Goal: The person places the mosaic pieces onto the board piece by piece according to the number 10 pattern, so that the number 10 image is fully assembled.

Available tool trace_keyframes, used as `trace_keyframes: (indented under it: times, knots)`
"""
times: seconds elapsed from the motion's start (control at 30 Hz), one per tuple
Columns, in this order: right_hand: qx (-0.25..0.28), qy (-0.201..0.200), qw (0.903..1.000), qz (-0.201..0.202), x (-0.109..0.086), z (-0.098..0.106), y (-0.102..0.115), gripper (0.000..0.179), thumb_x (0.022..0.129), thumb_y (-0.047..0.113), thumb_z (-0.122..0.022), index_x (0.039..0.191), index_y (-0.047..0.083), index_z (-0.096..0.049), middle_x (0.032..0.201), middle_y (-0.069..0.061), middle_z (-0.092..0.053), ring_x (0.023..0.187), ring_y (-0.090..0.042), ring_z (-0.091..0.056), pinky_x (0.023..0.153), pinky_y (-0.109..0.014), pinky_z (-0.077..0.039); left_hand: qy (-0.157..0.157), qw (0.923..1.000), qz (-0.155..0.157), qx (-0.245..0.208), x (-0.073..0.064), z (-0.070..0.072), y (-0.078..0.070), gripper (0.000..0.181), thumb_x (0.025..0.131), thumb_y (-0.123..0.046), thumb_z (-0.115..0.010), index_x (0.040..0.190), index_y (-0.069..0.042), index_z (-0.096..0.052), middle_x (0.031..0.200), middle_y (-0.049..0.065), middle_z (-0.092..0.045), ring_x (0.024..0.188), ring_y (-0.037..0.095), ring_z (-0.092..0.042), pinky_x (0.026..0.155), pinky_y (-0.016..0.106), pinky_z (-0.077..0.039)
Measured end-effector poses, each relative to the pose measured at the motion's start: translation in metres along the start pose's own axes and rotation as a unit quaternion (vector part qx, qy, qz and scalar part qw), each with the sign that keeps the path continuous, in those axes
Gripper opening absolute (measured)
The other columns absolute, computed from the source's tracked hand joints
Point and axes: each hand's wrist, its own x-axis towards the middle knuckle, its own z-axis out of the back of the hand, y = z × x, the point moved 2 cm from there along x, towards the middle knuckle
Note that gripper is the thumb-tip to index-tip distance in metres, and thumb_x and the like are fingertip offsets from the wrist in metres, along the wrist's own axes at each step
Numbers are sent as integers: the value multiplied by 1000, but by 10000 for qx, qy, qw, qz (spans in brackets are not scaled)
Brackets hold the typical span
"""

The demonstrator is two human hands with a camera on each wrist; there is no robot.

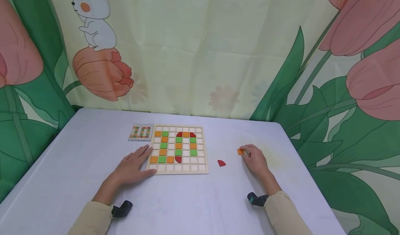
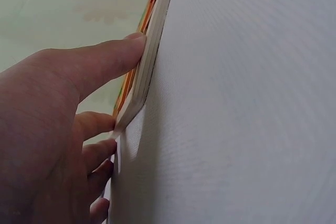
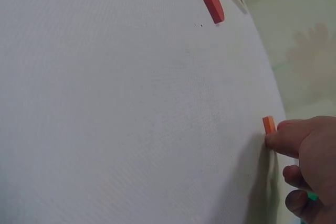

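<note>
A wooden grid board [image 1: 185, 168] lies on the table, with orange, green and red pieces set in several of its squares. My left hand [image 1: 133, 165] rests at the board's near left corner, fingers stretched along the left side and thumb on the front edge. In the left wrist view the thumb [image 2: 113, 59] touches the wooden rim. To the right of the board, my right hand [image 1: 255, 159] pinches an orange block [image 3: 269, 124] between thumb and fingers. A bit of green [image 3: 313, 196] shows under its curled fingers. Between board and right hand lies a red quarter-round block [image 1: 221, 163].
A small pattern card [image 1: 140, 132] with a coloured grid lies beside the board's upper left corner. The white-covered table [image 1: 193, 207] ends at a printed curtain [image 1: 193, 54] behind. Dark wrist devices [image 1: 122, 209] sit at both cuffs.
</note>
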Motion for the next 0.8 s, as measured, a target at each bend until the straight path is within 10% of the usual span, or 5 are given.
trace_keyframes:
  times: [0.8]
  knots:
    - [443,36,9948,918,-11,-24,55,25,82,17,-76,107,14,-74,106,-3,-68,86,-17,-54,72,-25,-48,27,10000,60,8,0,2,-2,89,83,-58,-64,151,-10,-32,158,18,-26,145,40,-25,114,64,-22]
